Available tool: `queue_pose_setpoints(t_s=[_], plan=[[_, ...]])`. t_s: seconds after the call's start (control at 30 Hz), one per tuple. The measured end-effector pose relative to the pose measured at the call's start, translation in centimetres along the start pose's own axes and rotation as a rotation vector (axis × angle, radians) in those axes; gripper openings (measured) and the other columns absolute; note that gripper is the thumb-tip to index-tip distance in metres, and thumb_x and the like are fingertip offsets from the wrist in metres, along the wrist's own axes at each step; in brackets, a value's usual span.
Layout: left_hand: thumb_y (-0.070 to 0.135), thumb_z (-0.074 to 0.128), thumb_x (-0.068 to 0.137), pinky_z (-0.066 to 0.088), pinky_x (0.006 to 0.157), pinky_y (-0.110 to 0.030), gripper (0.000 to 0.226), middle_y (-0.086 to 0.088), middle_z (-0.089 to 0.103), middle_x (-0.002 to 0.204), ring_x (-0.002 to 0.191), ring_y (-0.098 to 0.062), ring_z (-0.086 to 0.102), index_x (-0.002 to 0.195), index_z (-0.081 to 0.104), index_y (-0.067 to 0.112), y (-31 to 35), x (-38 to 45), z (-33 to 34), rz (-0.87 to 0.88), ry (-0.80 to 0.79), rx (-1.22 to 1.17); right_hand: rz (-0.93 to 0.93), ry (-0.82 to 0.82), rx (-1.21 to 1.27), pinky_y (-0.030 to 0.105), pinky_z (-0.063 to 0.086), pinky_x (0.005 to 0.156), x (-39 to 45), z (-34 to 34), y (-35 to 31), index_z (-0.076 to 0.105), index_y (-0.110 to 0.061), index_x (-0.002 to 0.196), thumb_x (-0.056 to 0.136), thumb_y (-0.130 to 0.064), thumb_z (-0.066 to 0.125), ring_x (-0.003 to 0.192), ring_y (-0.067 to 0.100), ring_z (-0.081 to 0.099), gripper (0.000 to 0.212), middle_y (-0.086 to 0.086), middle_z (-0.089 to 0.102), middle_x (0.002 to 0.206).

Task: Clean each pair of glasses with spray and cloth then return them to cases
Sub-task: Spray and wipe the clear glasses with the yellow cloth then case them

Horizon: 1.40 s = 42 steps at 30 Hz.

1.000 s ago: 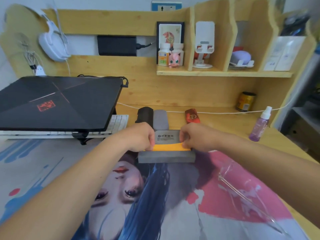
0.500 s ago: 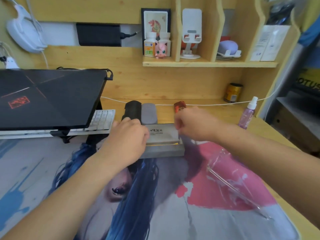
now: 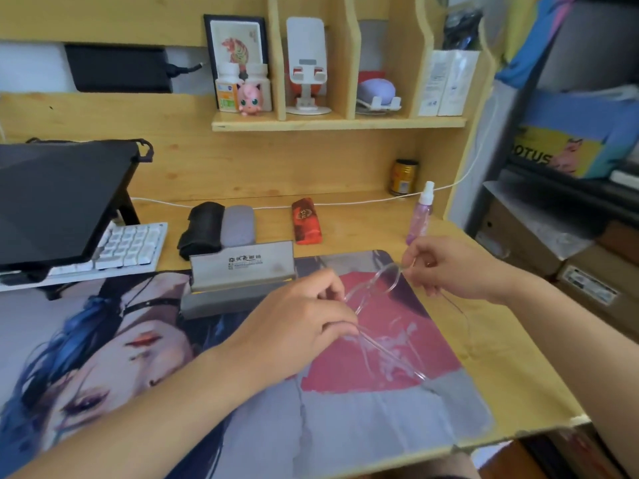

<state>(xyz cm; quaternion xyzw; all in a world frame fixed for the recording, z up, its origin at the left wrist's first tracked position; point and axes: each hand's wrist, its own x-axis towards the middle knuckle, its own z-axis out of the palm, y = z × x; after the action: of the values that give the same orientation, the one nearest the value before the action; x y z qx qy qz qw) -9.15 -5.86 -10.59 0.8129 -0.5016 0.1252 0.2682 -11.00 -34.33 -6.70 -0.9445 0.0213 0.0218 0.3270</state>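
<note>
Both hands hold clear glasses [image 3: 375, 288] above the mat [image 3: 380, 426] on the table [image 3: 511, 385]: the left hand [image 3: 297, 326] pinches one side, the right hand [image 3: 446, 267] the other. An open grey case [image 3: 238, 278] sits just behind the left hand. A spray bottle [image 3: 420, 216] stands near the right hand.

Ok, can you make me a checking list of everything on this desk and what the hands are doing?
Surface: wooden desk under a printed desk mat.
Job's things: clear-framed glasses held up; open grey glasses case; pink spray bottle upright; cloth not seen.
Clutter: black case, grey case, red case, white keyboard, gold can.
Hands: left hand and right hand each pinch the glasses.
Cables: white cable along the back.
Surroundings: shelves with bottles.
</note>
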Motion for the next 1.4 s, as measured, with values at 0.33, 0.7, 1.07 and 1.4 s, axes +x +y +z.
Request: queue_pose_setpoints(t_s=[0.33, 0.7, 1.07, 1.4], plan=[[0.018, 0.071, 0.091, 0.041, 0.078, -0.011, 0.011, 0.009, 0.056, 0.094, 0.086, -0.005, 0.056, 0.082, 0.070, 0.023, -2.8, 0.6, -5.1, -0.445, 0.298, -0.091, -0.205, -0.132, 0.714, 0.027, 0.044, 0.056, 2.8, -0.2, -4.6, 0.064, 0.003, 0.099, 0.101, -0.005, 0.051, 0.052, 0.018, 0.049, 0.015, 0.011, 0.058, 0.070], [0.022, 0.069, 0.091, 0.050, 0.080, -0.030, 0.007, 0.012, 0.058, 0.093, 0.086, -0.005, 0.058, 0.085, 0.068, 0.025, -6.9, -2.0, -6.0, -0.575, 0.485, 0.045, -0.487, 0.103, 0.551, 0.019, 0.049, 0.061, 4.1, 6.0, -6.9, 0.075, -0.015, 0.092, 0.083, -0.002, 0.073, 0.061, 0.007, 0.059, 0.016, 0.003, 0.073, 0.075], [0.010, 0.079, 0.083, 0.049, 0.079, -0.023, 0.014, 0.009, 0.062, 0.090, 0.085, -0.013, 0.063, 0.078, 0.076, 0.022, -5.5, -2.7, -6.3, -0.461, 0.495, -0.114, -0.643, 0.358, 0.130, 0.024, 0.042, 0.066, 3.6, 7.6, -6.6, 0.078, -0.020, 0.083, 0.081, -0.009, 0.081, 0.074, 0.012, 0.053, 0.012, -0.002, 0.053, 0.084], [0.003, 0.069, 0.091, 0.046, 0.074, -0.026, 0.008, -0.008, 0.059, 0.096, 0.084, -0.016, 0.056, 0.085, 0.075, 0.002, -4.4, -2.8, -5.4, -0.190, 0.647, 0.264, -0.328, 0.582, 0.226, 0.023, 0.042, 0.055, 2.8, 9.9, -8.9, 0.054, -0.022, 0.081, 0.089, -0.013, 0.072, 0.054, 0.008, 0.053, 0.021, -0.007, 0.057, 0.064]])
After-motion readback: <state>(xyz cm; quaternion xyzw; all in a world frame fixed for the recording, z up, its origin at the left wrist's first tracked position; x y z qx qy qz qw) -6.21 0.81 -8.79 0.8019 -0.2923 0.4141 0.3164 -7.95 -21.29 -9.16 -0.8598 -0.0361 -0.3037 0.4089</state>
